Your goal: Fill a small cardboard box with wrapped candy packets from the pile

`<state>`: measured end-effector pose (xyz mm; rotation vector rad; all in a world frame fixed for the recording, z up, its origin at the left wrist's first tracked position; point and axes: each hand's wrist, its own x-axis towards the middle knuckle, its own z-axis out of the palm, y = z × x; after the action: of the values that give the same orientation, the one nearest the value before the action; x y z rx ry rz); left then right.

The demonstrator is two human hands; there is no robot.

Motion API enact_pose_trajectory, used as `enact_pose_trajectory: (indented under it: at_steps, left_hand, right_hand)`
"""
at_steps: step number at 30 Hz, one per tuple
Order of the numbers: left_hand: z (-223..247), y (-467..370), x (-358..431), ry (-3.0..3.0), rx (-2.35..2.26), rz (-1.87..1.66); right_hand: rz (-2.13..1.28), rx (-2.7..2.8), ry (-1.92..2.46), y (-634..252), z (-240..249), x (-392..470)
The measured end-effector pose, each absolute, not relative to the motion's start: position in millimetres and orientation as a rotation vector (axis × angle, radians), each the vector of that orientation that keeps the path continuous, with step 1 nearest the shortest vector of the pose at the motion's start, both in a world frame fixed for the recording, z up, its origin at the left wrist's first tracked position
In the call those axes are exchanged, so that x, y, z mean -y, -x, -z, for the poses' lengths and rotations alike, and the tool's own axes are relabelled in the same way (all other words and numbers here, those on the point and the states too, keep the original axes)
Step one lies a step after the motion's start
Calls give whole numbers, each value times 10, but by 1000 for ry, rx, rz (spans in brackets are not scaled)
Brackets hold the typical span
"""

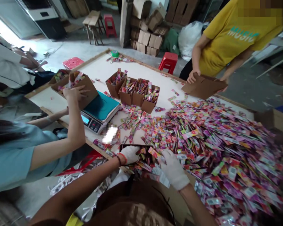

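- Both gloved hands are down at the near edge of the worktop (101,67), working over a dark box (141,152) that sits half buried in sachets
- Left hand (130,154) is curled over the box's near-left rim, fingers bent as if steadying it; whether it pinches any sachets I cannot tell, the glove covers the grip
- Right hand (173,169) lies palm down with fingers spread on loose packets just right of the box, pressing rather than closed on anything; likely raking them toward the opening
- The big heap of sachets (226,150) fills the right half of the worktop, touching the box, so the reach is short
- Far from the hands, four filled cartons (134,91) stand in a row, upright and touching, beside the scale (100,111) with its teal platform; handy for weighing, by my judgement
- A person in blue on the left holds another carton (82,86) at the scale's far-left edge; a person in yellow on the far right grips a flat piece of cardboard (204,87)
- Hard to make out: the dark box's walls and depth, mostly hidden by packets; the print on the sachets; a blurred patch near the scale; the right of the heap smears at the frame edge
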<state>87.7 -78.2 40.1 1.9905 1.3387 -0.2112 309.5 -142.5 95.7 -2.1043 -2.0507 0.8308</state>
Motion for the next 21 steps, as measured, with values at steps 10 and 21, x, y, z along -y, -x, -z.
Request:
enact_pose_trajectory:
  at_steps: [10, 21]
  left_hand:
    - [-601, -661, 1000, -2062, -1026, 242]
    - [-838, -397, 983, -2151, -1162, -474]
  right_hand:
    - [-1149, 2678, 1780, -2393, -519, 1235]
    - [-1335, 1219, 1999, -3404, -1194, 990]
